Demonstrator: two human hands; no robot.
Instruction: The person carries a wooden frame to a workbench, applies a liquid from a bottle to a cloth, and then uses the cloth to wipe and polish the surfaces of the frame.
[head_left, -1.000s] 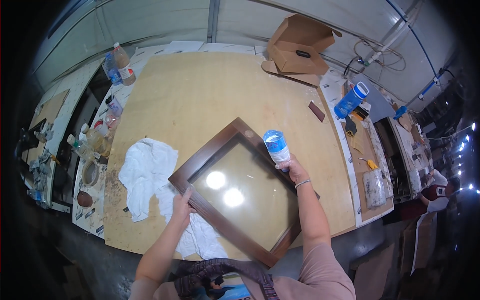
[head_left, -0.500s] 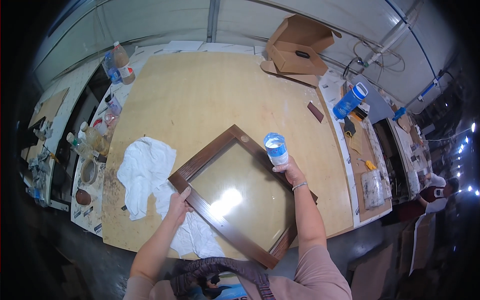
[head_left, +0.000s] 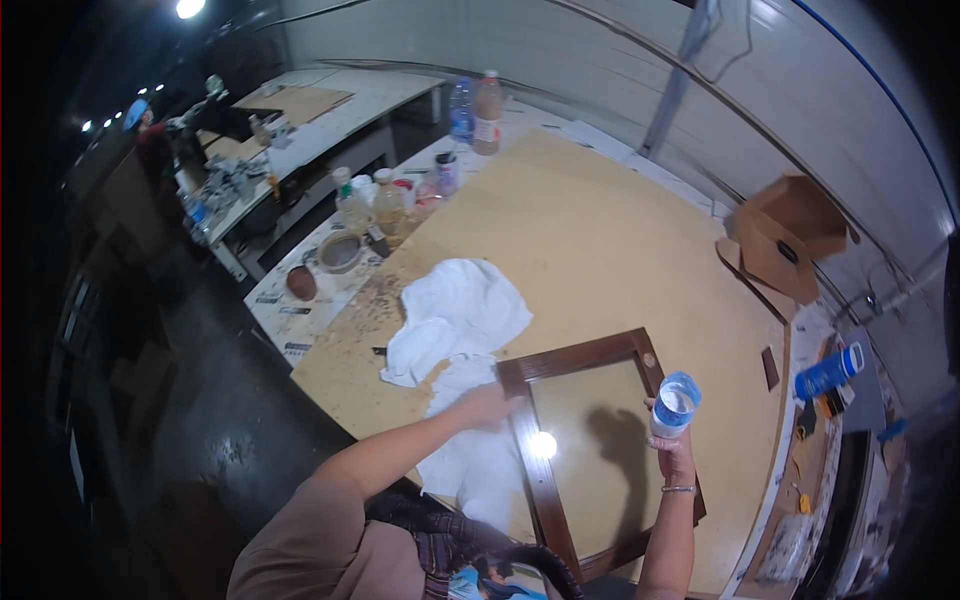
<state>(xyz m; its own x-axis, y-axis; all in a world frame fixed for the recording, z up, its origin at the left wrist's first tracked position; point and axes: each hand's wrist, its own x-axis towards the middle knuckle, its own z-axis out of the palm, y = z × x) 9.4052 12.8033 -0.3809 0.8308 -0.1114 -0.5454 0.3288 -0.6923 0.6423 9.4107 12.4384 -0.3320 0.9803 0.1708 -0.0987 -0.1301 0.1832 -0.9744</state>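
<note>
step: looks like glass cleaning | left hand [head_left: 487, 405] flat on white cloth [head_left: 455, 320] at frame's 9 o'clock edge, not clenched | right hand [head_left: 672, 448] wrapped round blue-capped bottle [head_left: 675, 404] at 3 o'clock | dark wooden frame [head_left: 600, 450] flat on desk [head_left: 600, 230] | next I'd guess: spray, then wipe evenly

A dark brown wooden rectangular frame [head_left: 590, 440] is lying on the pale tan plywood tabletop [head_left: 590, 230], beside a crumpled white cloth [head_left: 455, 320]; a blue-and-white plastic cylinder [head_left: 675, 403] is showing a translucent top.
</note>
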